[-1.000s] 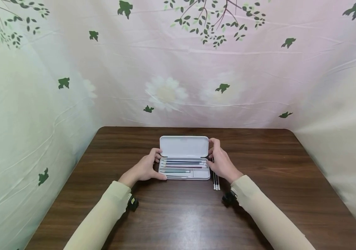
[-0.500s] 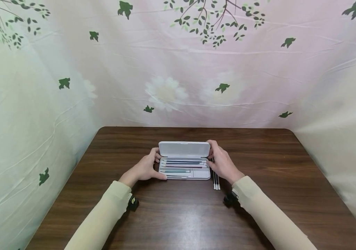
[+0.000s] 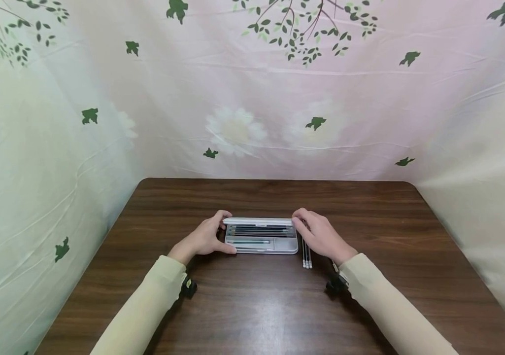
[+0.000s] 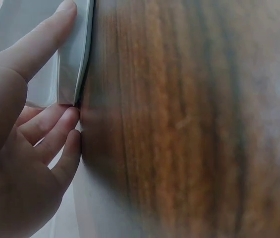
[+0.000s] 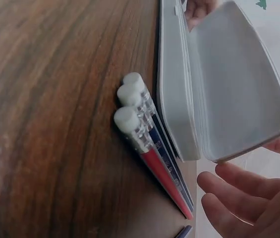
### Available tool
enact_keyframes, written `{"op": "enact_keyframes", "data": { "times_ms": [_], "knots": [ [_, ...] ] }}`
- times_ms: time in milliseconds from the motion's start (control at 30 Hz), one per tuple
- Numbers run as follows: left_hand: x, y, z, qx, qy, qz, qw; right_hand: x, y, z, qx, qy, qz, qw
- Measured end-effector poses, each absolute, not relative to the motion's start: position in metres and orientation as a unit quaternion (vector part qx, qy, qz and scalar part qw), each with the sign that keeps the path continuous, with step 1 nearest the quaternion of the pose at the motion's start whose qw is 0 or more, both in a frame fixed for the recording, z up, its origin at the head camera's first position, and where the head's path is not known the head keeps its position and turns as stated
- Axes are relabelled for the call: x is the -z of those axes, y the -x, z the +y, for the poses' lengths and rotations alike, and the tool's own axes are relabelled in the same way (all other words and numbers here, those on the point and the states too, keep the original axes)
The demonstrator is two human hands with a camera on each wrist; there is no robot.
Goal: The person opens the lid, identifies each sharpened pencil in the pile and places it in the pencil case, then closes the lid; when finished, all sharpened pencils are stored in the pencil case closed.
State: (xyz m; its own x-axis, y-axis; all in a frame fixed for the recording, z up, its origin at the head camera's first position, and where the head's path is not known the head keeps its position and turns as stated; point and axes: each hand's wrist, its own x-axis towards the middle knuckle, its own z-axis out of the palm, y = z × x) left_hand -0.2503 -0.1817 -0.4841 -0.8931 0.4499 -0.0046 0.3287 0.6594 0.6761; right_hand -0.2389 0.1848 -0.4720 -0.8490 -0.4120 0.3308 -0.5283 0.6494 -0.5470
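Note:
A white pencil case (image 3: pixel 285 245) lies on the table with its hinged lid (image 3: pixel 257 221) tilted partway down over it. Several pencils (image 3: pixel 261 232) fill its rear compartment, and a green pencil (image 3: pixel 251 242) lies in the front one. My left hand (image 3: pixel 202 236) grips the case's left end, thumb at the front edge, fingers at the side and back. At the lid's right end, my right hand (image 3: pixel 320 234) holds the lid's corner between thumb and index finger; the right wrist view has the other fingers loosely bent below the lid (image 5: pixel 239 82).
Right beside the case, several white-tipped pencils (image 3: pixel 307 257) lie on the wooden table (image 3: pixel 261 305), partly under the right hand. One is a red pencil (image 5: pixel 165 171). A printed cloth (image 3: pixel 252 88) hangs behind the table and along both sides.
The lid has swung from upright toward me, down over the rear of the case. My right hand has moved forward and down with it; the left hand has stayed in place.

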Motion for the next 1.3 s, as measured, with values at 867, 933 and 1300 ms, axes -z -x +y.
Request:
{"op": "enact_keyframes", "data": {
  "times_ms": [867,933,1300],
  "knots": [
    [0.479,0.247,-0.184,-0.306,-0.237,0.916,0.105,0.474,0.228,0.188,-0.201,-0.311,-0.928,0.022],
    [0.480,0.247,-0.184,-0.307,-0.236,0.916,0.105,0.473,0.228,0.188,-0.202,-0.310,-0.929,0.022],
    [0.481,0.247,-0.179,-0.290,-0.233,0.923,0.103,0.468,0.226,0.187,-0.182,-0.305,-0.935,0.011]
  ]
}}
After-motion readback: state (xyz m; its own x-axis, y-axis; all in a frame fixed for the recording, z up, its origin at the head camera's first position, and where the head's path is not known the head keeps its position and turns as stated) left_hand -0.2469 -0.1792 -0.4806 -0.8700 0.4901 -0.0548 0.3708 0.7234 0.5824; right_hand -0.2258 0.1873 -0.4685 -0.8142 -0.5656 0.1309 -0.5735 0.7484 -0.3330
